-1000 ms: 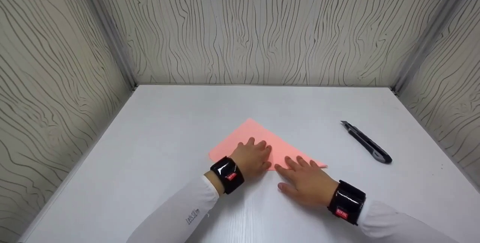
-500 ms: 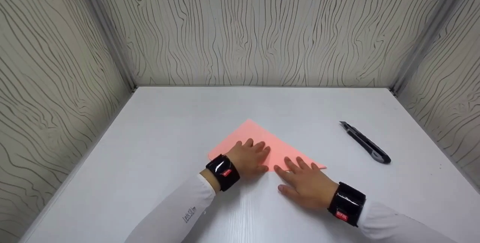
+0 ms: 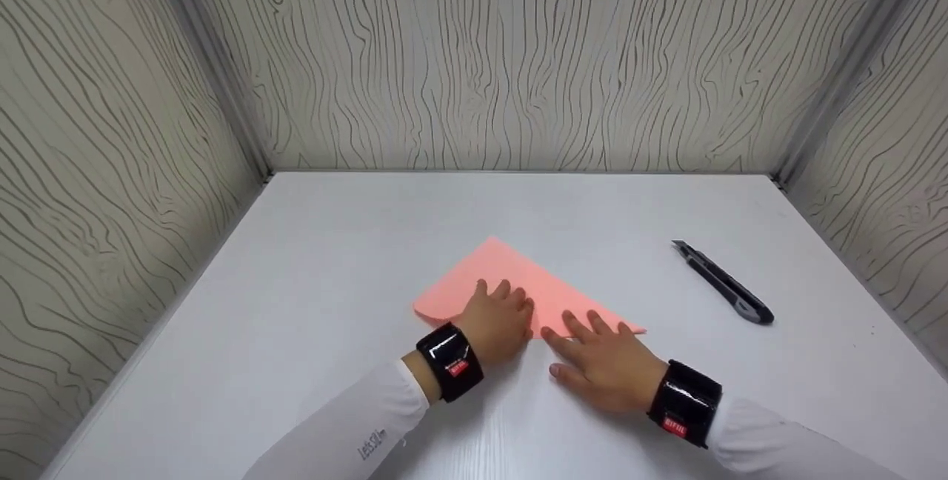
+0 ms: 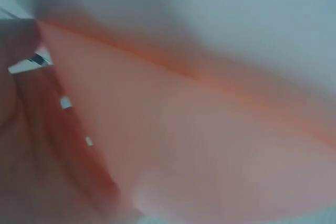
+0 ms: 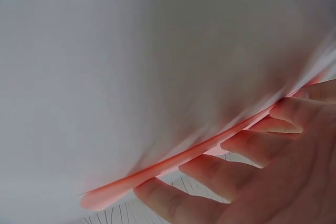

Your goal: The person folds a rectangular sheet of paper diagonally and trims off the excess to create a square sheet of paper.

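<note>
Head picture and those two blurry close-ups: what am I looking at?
No robot here: just a person's two bare hands. The wide picture comes from a camera worn on the head; the close-ups come from one camera on each wrist. On the white table lie a pink paper and, farther right, a utility knife. The right hand rests spread fingers along the paper's near edge. The left hand touches the paper too; whether it pinches it, I cannot tell.
</note>
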The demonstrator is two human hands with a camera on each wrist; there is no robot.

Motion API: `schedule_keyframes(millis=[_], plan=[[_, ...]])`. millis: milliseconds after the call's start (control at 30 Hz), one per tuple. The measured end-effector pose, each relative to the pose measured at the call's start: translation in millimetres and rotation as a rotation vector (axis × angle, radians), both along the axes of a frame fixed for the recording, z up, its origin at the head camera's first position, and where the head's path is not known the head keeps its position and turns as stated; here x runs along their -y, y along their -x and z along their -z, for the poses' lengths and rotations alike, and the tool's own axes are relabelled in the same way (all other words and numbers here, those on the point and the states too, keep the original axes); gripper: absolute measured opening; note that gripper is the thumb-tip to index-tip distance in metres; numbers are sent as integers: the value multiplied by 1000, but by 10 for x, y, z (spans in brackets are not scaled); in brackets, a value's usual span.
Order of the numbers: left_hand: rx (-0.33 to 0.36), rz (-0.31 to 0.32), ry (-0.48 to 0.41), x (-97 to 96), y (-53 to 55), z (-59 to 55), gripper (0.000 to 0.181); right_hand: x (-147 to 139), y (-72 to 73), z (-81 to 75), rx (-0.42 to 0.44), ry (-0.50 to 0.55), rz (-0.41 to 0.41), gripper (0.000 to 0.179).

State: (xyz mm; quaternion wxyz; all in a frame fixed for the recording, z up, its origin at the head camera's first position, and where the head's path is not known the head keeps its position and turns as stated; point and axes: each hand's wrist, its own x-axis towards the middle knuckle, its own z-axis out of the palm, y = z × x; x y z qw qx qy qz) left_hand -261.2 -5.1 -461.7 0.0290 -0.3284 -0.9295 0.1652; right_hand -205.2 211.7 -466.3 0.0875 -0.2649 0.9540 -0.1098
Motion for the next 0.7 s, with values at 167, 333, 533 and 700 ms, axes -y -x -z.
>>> schedule_keyframes(millis=[167, 333, 533, 700], plan=[[-119, 61, 18, -106, -102, 10, 27, -10, 2, 15, -18, -5, -4, 62], [-158, 66, -16, -128, -228, 45, 15, -9, 2, 32, -31, 15, -11, 63], [-50, -5, -3, -114, -419, 42, 38, -4, 0, 27, -36, 20, -8, 62], [129, -79, -10, -77, -485, 12, 65, -4, 8, 22, -32, -5, -8, 62]])
